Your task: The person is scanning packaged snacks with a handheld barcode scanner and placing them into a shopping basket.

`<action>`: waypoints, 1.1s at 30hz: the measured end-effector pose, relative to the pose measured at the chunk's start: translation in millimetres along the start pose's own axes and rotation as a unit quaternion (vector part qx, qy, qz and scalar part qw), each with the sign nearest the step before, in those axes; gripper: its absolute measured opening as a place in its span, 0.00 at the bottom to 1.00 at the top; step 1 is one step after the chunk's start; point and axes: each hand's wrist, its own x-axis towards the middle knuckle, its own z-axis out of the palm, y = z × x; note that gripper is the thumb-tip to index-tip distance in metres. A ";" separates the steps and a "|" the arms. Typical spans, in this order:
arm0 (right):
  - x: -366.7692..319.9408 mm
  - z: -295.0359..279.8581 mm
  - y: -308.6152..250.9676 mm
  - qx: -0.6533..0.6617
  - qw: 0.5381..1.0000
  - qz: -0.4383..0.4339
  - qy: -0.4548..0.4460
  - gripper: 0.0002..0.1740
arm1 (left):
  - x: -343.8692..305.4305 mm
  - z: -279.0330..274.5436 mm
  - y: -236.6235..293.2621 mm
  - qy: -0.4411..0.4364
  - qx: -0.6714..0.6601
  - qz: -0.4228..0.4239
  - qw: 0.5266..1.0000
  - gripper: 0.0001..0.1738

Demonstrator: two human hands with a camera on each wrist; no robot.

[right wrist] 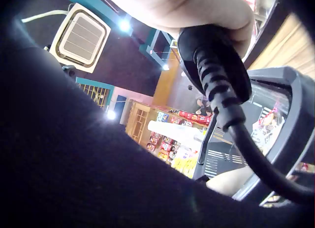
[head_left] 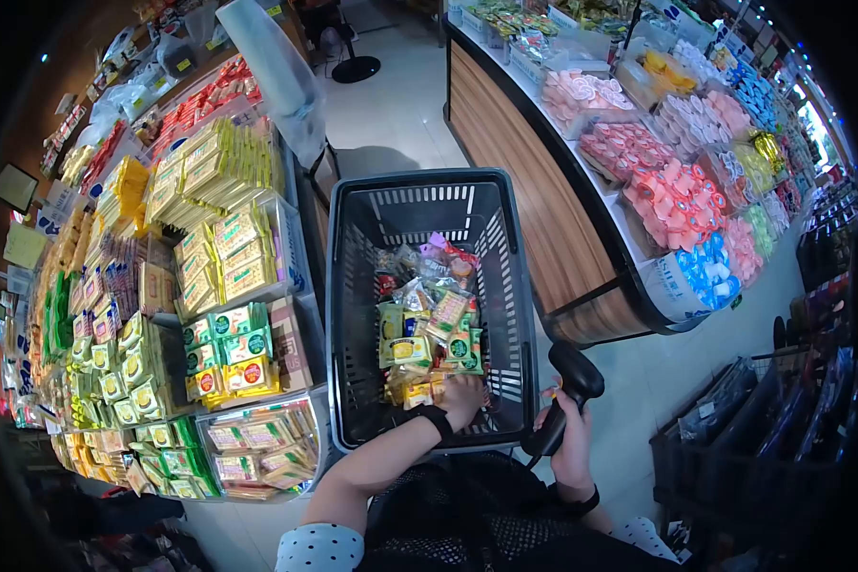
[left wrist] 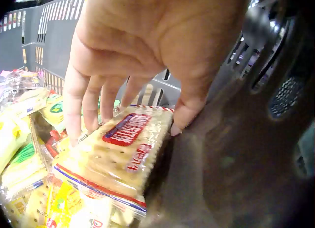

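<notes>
A dark grey basket (head_left: 339,286) holds a heap of small wrapped snacks (head_left: 448,310). Inside its near end, my left hand (head_left: 460,400) reaches down among them. The left wrist view shows that hand (left wrist: 142,55) with thumb and fingers around the two sides of a clear-wrapped cracker packet (left wrist: 115,149) with a red label. Just outside the basket's right near corner, my right hand (head_left: 572,443) grips the handle of a black handheld scanner (head_left: 577,381). The right wrist view shows that hand (right wrist: 197,11) round the handle's base, where a black cable (right wrist: 256,154) comes out.
Bins of packaged biscuits (head_left: 238,253) fill the left side. A wood-panelled counter (head_left: 534,191) carries pink, white and blue wrapped sweets (head_left: 677,205) at the right. Dark racks of bagged goods (head_left: 763,410) stand at the lower right. A plastic roll (head_left: 272,71) leans beyond the basket.
</notes>
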 end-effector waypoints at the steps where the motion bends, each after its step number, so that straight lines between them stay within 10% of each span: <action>1: 1.9 -5.4 -0.5 -0.005 1.000 -0.002 0.005 0.19 | 4.6 5.5 0.4 -0.002 -0.001 0.001 1.000 0.22; 8: 17.5 -23.2 -13.7 -0.014 1.000 -0.004 -0.004 0.20 | 2.0 -31.3 -26.7 -0.063 -0.037 0.014 0.997 0.35; 12: 14.2 -22.7 -22.5 -0.024 0.997 -0.018 -0.074 0.17 | -36.0 -108.2 -53.2 0.085 -0.405 -0.019 0.910 0.41; 13: 13.4 -19.6 -25.0 -0.025 0.996 -0.025 -0.085 0.17 | -45.9 -122.0 -61.5 0.135 -0.509 -0.015 0.850 0.42; 17: 3.7 -4.4 -30.1 -0.035 0.985 -0.003 -0.167 0.09 | -102.8 -159.8 -62.5 0.210 -0.930 0.170 0.248 0.41; 20: -7.0 10.1 -32.7 -0.079 0.955 -0.015 -0.286 0.09 | -121.4 -159.3 -50.9 0.279 -0.939 0.188 0.072 0.41; 27: -19.8 48.6 -22.0 -0.177 0.873 0.051 -0.452 0.08 | -159.5 -139.0 -50.8 0.366 -0.875 0.175 0.263 0.34; 33: -32.8 72.8 -0.6 -0.209 0.850 0.113 -0.470 0.09 | -190.6 -138.1 -59.6 0.420 -0.853 0.137 0.279 0.27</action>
